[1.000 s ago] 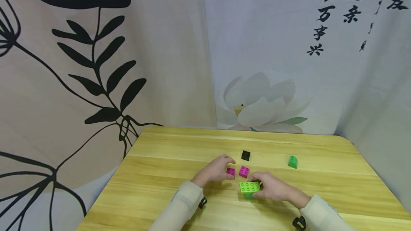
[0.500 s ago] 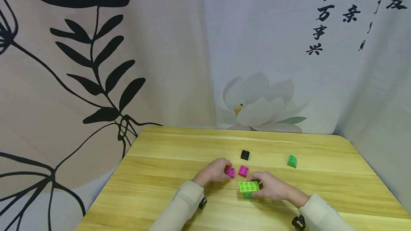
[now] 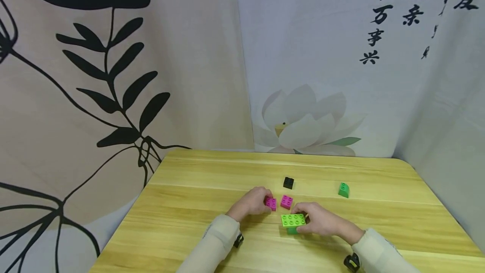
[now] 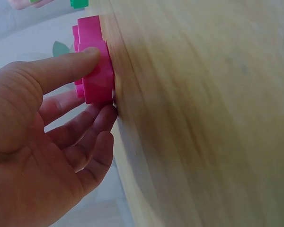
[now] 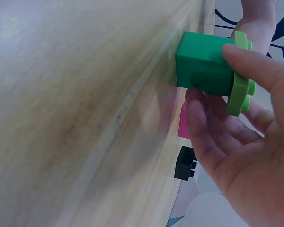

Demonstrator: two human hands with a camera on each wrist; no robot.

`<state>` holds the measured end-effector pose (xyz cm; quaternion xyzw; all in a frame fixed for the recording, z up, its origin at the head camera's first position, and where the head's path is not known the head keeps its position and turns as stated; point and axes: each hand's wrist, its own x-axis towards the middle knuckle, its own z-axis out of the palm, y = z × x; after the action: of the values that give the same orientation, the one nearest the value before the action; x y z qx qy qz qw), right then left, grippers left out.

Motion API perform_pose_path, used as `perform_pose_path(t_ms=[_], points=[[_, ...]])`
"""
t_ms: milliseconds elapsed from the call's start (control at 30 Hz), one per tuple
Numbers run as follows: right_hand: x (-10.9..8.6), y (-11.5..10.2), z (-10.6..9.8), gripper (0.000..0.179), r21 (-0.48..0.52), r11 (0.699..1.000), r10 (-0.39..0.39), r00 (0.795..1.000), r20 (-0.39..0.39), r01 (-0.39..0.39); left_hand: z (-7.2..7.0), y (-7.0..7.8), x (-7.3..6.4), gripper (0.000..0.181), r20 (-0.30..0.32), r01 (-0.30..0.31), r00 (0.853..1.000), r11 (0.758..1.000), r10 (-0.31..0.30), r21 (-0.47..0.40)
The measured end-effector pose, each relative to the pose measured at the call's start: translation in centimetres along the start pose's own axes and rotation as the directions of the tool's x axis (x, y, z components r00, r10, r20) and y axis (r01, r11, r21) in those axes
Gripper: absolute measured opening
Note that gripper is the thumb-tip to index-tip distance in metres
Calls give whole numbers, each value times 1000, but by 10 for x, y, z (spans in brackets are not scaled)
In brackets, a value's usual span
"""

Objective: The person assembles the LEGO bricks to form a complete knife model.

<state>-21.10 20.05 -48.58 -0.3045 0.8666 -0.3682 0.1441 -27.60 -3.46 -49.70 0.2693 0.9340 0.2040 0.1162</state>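
My left hand (image 3: 253, 201) pinches a pink toy brick (image 3: 271, 204) with thumb and fingers, low on the wooden table. In the left wrist view the thumb presses the near side of this pink brick (image 4: 99, 78), and a second pink brick (image 4: 89, 28) shows just beyond it. Between the hands sits that second brick (image 3: 286, 202), in head view. My right hand (image 3: 320, 219) grips a dark green block (image 5: 206, 66) topped by a wider lime-green studded plate (image 3: 293, 220). Its thumb lies across the block near the plate; part of the fingers is hidden behind.
Farther back on the table (image 3: 212, 172) lies a black brick (image 3: 288, 183). A small green brick with a sloped side (image 3: 343, 190) sits to the right. Behind the table's far edge hangs a printed curtain (image 3: 204, 75).
My left fingers have closed in on the left pink brick, which was partly covered by them a second ago. The right hand keeps its hold, and the view has shifted slightly.
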Motion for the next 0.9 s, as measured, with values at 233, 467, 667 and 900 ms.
perform_pose_path(t_ms=[233, 467, 667, 900], points=[[0, 2, 0, 30, 17, 1000, -2, 1000, 5, 2, -3, -1, -8, 26, -28, -45, 999, 998, 43, -49], [-1, 3, 0, 30, 4, 1000, -2, 1000, 5, 2, -6, 0, -16, 27, -31, -57, 998, 993, 54, -108], [-1, -1, 0, 31, 11, 1000, 14, 1000, 11, -14, -9, 3, -22, 28, -35, -47, 998, 988, 42, -144], [0, 3, 1, 33, 20, 1000, 19, 1000, 11, -20, -11, 6, -26, 31, -52, -57, 997, 985, 49, -164]])
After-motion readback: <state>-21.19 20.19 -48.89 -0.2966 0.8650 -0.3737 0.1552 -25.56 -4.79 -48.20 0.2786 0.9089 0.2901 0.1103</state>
